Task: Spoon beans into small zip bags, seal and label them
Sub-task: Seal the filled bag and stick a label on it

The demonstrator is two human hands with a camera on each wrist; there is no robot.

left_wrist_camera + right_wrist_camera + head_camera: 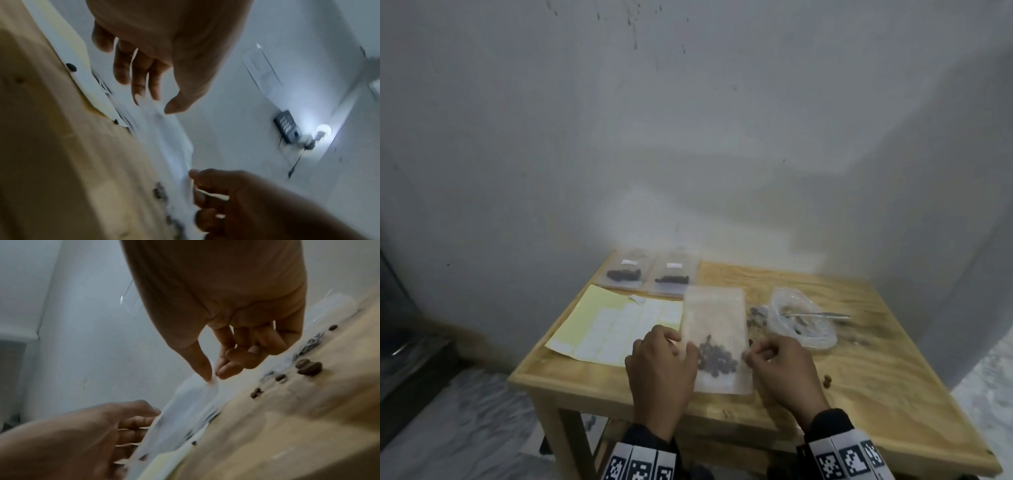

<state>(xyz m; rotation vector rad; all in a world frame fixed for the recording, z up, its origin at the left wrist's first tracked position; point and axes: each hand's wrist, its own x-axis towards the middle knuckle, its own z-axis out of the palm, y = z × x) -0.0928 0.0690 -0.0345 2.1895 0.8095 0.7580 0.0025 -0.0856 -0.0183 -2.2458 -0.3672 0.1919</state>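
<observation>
A clear zip bag (714, 329) with dark beans (717, 358) in its lower part is held tilted over the table between both hands. My left hand (683, 346) grips its left edge, thumb on top and fingers behind, as the left wrist view shows around the bag (170, 142). My right hand (750, 356) pinches the bag's right edge between thumb and forefinger; in the right wrist view that pinch (213, 376) sits on the bag's corner (197, 402). I cannot tell whether the zip is sealed.
Two filled, labelled bags (624, 272) (674, 275) lie at the back of the wooden table (859, 394). A yellow label sheet (616, 325) is on the left. On the right a crumpled plastic bag of beans (803, 329) holds a spoon (822, 314). Loose beans (827, 380) lie nearby.
</observation>
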